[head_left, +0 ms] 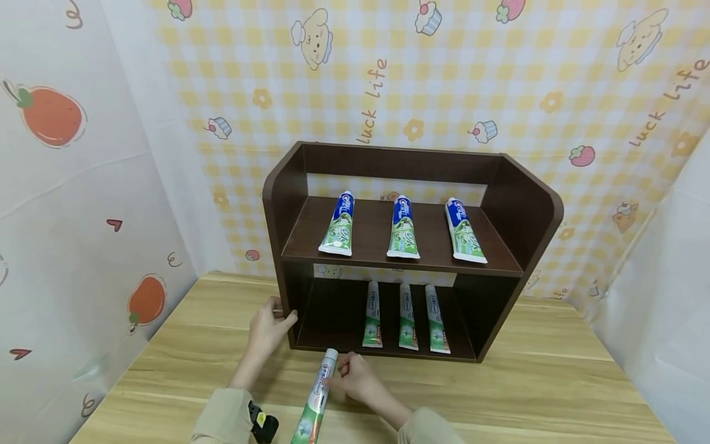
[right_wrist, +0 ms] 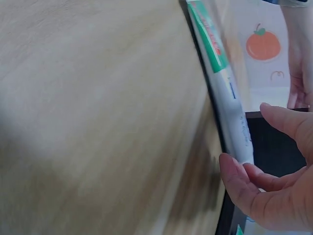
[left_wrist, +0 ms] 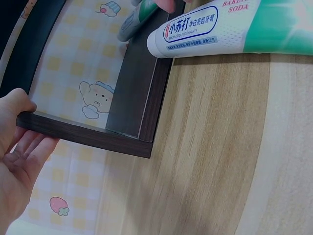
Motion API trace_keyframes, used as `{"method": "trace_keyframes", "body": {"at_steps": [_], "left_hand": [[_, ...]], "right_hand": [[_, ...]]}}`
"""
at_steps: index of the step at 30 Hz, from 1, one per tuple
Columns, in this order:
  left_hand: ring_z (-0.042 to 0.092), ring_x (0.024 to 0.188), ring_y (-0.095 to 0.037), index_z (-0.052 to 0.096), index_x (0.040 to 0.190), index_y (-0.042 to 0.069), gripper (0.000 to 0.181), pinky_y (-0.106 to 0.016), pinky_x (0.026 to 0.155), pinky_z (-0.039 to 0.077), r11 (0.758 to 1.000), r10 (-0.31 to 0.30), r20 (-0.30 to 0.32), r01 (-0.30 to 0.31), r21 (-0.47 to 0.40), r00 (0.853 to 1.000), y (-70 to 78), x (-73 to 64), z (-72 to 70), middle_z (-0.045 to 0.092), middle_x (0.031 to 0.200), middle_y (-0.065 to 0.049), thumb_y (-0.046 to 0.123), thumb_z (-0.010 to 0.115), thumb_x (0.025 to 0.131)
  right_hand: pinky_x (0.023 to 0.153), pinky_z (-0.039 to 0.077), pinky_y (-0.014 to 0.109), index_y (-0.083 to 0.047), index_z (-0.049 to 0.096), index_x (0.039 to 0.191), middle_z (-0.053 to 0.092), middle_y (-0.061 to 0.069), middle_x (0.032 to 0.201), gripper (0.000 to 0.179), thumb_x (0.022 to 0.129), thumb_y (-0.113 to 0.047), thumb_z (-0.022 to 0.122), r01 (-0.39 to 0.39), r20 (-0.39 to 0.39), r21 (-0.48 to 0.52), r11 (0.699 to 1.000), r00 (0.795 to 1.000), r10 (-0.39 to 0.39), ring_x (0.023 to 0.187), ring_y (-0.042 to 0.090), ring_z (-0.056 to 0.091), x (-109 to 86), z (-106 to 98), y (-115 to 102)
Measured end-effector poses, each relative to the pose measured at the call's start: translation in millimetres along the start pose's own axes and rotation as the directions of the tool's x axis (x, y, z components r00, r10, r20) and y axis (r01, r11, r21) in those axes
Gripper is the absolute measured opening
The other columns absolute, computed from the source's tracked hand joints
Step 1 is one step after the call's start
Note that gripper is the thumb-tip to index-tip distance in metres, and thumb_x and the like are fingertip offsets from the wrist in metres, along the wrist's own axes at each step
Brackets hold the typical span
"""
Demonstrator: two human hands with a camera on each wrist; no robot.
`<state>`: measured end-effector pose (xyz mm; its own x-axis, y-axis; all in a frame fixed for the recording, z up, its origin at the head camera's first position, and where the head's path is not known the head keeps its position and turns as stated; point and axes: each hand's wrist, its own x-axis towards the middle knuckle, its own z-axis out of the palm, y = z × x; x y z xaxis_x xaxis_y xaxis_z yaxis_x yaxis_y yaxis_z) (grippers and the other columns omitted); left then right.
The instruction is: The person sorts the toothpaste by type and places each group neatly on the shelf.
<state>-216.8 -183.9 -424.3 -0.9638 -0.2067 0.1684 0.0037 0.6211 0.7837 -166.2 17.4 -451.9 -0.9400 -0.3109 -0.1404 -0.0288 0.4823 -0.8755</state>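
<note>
My left hand [head_left: 268,330] grips the lower left side panel of a dark brown two-tier shelf [head_left: 280,290], with the thumb on one face and the fingers on the other in the left wrist view. A white and green baking soda toothpaste tube [head_left: 317,394] is in front of the shelf, its cap end toward it. Beside that end is my right hand [head_left: 359,377]. In the right wrist view its bent fingertips [right_wrist: 234,169] are at the cap end of the tube, and the thumb [right_wrist: 281,117] stands apart from it.
On the lower tier lie several similar tubes, including a left one [head_left: 373,316], grouped toward the right. Blue and green toothpaste tubes [head_left: 403,228] lie spaced along the upper tier. The wooden table [head_left: 532,394] meets a checked cloth backdrop [head_left: 233,185] behind the shelf.
</note>
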Motion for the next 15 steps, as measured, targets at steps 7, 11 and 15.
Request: {"method": "trace_keyframes", "body": {"at_steps": [7,11,15], "left_hand": [[0.067,0.088,-0.035,0.052,0.101,-0.004,0.032,-0.04,0.074,0.055,1.0,-0.007,0.01,0.007,-0.015,1.0,0.2,-0.1,0.0,0.064,0.101,-0.026,0.019,0.063,0.08],[0.066,0.089,-0.036,0.052,0.101,-0.004,0.032,-0.039,0.073,0.056,1.0,-0.011,0.014,0.012,-0.023,1.0,1.0,-0.2,-0.9,0.063,0.102,-0.027,0.019,0.062,0.08],[0.066,0.089,-0.036,0.052,0.1,-0.003,0.031,-0.039,0.072,0.056,1.0,-0.011,0.017,0.012,-0.022,1.0,1.3,-0.4,-1.3,0.063,0.102,-0.026,0.019,0.062,0.08]], "right_hand": [[0.043,0.028,0.018,0.005,0.056,0.085,0.039,0.0,0.063,0.033,0.066,-0.012,0.078,-0.019,-0.006,-0.03,0.999,1.0,0.019,0.052,0.01,0.034,2.0,12.2,1.7],[0.04,0.028,0.018,0.002,0.058,0.081,0.041,-0.002,0.058,0.03,0.065,-0.013,0.079,-0.022,-0.017,-0.048,0.999,1.0,0.021,0.047,0.008,0.034,4.6,17.2,-0.2],[0.04,0.037,0.021,0.004,0.059,0.084,0.05,0.001,0.061,0.031,0.065,-0.011,0.078,-0.027,-0.013,-0.025,0.999,1.0,0.027,0.049,0.01,0.043,6.3,22.1,-2.4]]}}
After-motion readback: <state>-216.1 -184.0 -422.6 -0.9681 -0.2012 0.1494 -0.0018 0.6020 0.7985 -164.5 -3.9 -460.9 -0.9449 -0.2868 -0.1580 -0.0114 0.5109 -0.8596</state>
